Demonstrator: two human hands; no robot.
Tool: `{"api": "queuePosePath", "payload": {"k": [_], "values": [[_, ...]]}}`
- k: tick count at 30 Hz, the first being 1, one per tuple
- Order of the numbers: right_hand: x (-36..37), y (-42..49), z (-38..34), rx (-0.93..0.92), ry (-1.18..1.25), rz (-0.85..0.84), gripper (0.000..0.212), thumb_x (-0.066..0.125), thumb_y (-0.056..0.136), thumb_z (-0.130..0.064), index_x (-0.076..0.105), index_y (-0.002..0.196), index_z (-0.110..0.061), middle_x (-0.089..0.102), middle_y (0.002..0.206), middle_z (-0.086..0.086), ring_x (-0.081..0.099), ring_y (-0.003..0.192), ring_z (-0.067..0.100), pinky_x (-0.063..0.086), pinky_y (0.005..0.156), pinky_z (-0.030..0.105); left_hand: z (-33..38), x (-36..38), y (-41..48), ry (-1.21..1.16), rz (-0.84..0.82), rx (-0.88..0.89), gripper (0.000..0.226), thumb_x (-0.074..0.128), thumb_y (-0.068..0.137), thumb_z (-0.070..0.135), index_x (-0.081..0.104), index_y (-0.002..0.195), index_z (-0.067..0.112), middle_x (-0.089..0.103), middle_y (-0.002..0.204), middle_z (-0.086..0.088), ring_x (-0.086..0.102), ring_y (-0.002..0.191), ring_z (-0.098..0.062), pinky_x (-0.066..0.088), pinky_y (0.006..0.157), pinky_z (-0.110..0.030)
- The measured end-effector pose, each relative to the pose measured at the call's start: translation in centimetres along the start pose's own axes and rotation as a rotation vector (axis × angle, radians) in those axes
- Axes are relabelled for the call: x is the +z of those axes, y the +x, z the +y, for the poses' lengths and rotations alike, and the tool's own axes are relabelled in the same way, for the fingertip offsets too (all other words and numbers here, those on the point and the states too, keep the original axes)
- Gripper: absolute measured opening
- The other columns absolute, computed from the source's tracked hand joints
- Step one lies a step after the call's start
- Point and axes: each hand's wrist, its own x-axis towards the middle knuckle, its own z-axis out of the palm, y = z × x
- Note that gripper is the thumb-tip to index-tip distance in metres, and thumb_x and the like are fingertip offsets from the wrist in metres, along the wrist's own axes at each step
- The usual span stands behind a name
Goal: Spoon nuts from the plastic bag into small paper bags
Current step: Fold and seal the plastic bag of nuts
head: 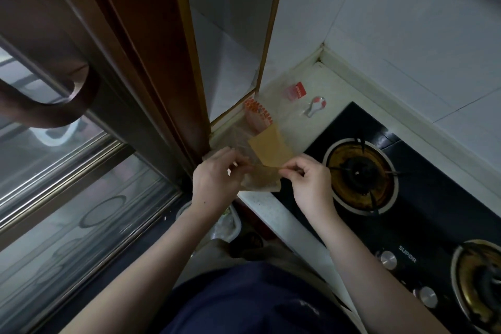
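Observation:
Over the counter's front edge I hold a small brown paper bag [261, 179] between both hands. My left hand [214, 176] pinches its left upper edge and my right hand [309, 179] pinches its right upper edge. Just behind it lies a flat stack of tan paper bags [269, 148] on a clear plastic bag [233, 133]. Against the corner leans an orange-and-white patterned packet [257, 115]. A clear spoon [315, 106] with a red-and-white bowl lies on the counter further back. I cannot make out any nuts.
A black gas hob [406, 144] with two burners fills the counter to the right. A small red-labelled clear packet [295, 91] sits near the tiled wall. A wooden door frame [151, 62] and glass door stand close on the left. A white container [225, 225] sits on the floor below.

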Motion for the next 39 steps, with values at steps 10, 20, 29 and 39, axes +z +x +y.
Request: {"api": "queuePosePath", "payload": {"k": [10,20,29,39], "values": [[0.7,-0.6,-0.1,-0.203,-0.177,0.022,0.008,0.075,0.077,-0.008,0.07,0.073,-0.013,0.065,0.076,-0.008,0.049,0.077,0.016,0.047,0.066,0.036,0.1,-0.1,-0.1,-0.087,-0.108,-0.01,0.005,0.073,0.082,0.007,0.071,0.082,0.012,0.062,0.082,0.008,0.058,0.072,-0.009,0.049,0.065,-0.028],[2.1,-0.5,-1.1,-0.387,-0.364,0.012,0.005,0.072,0.078,-0.018,0.068,0.076,-0.02,0.065,0.077,-0.011,0.047,0.078,0.017,0.036,0.064,0.03,-0.1,0.2,-0.8,0.057,-0.047,0.078,0.014,0.076,0.074,0.009,0.069,0.074,0.021,0.055,0.076,0.017,0.049,0.062,-0.002,0.041,0.049,-0.022],[2.6,0.2,-1.1,-0.303,-0.368,-0.101,0.005,0.073,0.079,-0.017,0.068,0.077,-0.018,0.067,0.084,-0.006,0.06,0.086,0.021,0.04,0.071,0.036,-0.9,0.8,-0.7,0.098,-0.121,0.048,0.006,0.074,0.08,0.023,0.068,0.079,0.021,0.049,0.077,0.018,0.049,0.062,-0.004,0.035,0.051,-0.014],[2.9,1.4,1.6,0.063,0.071,-0.184,0.015,0.076,0.079,-0.019,0.061,0.081,-0.021,0.06,0.08,-0.01,0.059,0.075,0.008,0.049,0.069,0.029,-2.1,2.0,1.2,-0.174,-0.134,-0.268,0.024,0.078,0.079,0.015,0.064,0.07,0.032,0.058,0.074,0.018,0.055,0.069,0.0,0.043,0.062,-0.021]]}}
